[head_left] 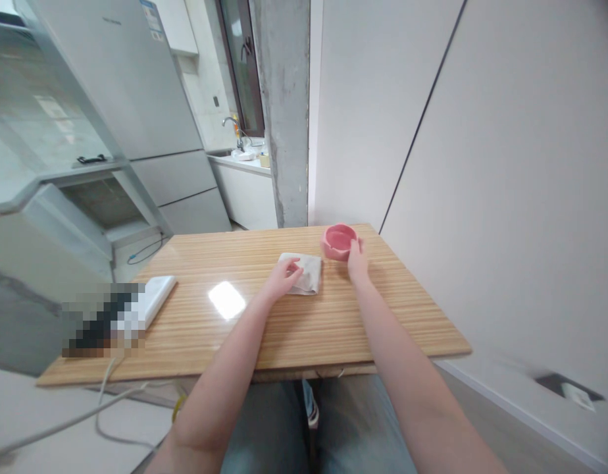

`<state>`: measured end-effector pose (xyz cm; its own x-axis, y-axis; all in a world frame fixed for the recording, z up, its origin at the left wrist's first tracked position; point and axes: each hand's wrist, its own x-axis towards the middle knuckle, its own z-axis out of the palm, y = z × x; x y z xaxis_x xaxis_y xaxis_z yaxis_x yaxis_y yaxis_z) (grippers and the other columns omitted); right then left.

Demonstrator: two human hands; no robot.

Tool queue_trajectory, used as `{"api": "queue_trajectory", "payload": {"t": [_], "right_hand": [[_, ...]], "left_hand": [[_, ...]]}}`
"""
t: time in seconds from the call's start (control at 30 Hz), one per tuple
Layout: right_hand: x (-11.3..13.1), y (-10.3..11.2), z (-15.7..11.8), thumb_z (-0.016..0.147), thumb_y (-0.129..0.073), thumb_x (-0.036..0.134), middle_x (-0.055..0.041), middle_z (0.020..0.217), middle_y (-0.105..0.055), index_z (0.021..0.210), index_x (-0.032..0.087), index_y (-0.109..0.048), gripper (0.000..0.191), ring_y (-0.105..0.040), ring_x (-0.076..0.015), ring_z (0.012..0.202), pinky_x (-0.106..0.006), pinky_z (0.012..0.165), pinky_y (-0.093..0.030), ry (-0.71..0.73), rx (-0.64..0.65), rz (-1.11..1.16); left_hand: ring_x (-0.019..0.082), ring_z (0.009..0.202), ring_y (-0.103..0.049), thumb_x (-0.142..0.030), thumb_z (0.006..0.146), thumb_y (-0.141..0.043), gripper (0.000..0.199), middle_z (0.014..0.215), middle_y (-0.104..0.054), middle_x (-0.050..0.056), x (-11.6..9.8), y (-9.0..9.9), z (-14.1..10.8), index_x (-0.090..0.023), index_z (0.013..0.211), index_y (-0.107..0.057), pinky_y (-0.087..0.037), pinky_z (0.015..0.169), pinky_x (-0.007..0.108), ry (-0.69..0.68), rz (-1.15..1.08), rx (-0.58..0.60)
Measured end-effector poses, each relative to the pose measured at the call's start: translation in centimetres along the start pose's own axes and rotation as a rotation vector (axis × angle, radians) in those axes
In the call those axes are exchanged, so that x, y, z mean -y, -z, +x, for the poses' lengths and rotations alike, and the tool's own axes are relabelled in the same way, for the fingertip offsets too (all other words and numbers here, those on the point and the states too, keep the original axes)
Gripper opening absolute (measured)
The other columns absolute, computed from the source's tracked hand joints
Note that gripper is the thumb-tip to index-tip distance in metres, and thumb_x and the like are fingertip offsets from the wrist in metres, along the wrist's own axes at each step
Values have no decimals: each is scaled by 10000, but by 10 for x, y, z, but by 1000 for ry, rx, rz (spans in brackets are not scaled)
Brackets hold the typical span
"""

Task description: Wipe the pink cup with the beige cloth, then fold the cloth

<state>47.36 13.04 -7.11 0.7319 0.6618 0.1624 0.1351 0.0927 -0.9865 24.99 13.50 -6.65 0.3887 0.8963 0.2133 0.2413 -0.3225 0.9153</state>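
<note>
Toward the far right of the table, my right hand (357, 262) grips the near right side of a small pink bowl (335, 253) with a wavy rim. The bowl's opening faces up, and its inside looks bare. Whether its base touches the table I cannot tell. A folded light grey cloth (311, 273) lies flat left of the bowl and nearer to me. Over the cloth's left part is my left hand (283, 278), thumb and fingers apart and slightly bent, holding nothing. Its fingertips are at or just above the cloth.
The wooden table (185, 342) reflects a bright light patch on its left. A white box-like object (158, 296) and a blurred dark item lie at the left edge, with a cable (104, 395) hanging down. A white panelled wall (481, 164) stands close on the right.
</note>
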Motion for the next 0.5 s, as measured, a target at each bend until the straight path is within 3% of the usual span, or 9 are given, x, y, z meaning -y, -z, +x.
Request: {"api": "queue_trajectory", "payload": {"t": [0.07, 0.13, 0.43, 0.5], "right_hand": [[-2, 19, 10, 845, -411, 407, -99, 1181, -630, 1197, 200, -525, 424, -575, -238, 1101, -370, 944, -423, 33, -177, -226], [-3, 34, 17, 853, -393, 407, -130, 1218, -609, 1236, 189, -497, 453, -571, -267, 1111, -386, 935, -419, 12, -259, -363], [-9, 45, 32, 878, -350, 504, -158, 1166, -613, 1195, 193, -520, 476, -568, -280, 1070, -388, 885, -430, -105, -272, -508], [-12, 47, 35, 899, -283, 509, -176, 1145, -607, 1197, 177, -509, 501, -567, -278, 1059, -394, 867, -439, -49, -217, -558]], "left_hand": [[228, 888, -602, -356, 736, -672, 343, 913, -677, 78, 3, 2, -3, -193, 1038, -669, -427, 928, 373, -66, 168, 87], [242, 928, -595, -361, 735, -667, 330, 967, -675, 87, 3, 4, -5, -197, 1021, -677, -416, 931, 374, -108, 268, 155], [272, 1089, -513, -430, 649, -740, 532, 1167, -581, 106, -4, 10, -6, -228, 1131, -643, -372, 976, 370, -193, 534, 366], [276, 1117, -494, -427, 642, -747, 556, 1183, -567, 104, -2, 10, -5, -237, 1153, -634, -354, 1000, 377, -222, 548, 391]]}}
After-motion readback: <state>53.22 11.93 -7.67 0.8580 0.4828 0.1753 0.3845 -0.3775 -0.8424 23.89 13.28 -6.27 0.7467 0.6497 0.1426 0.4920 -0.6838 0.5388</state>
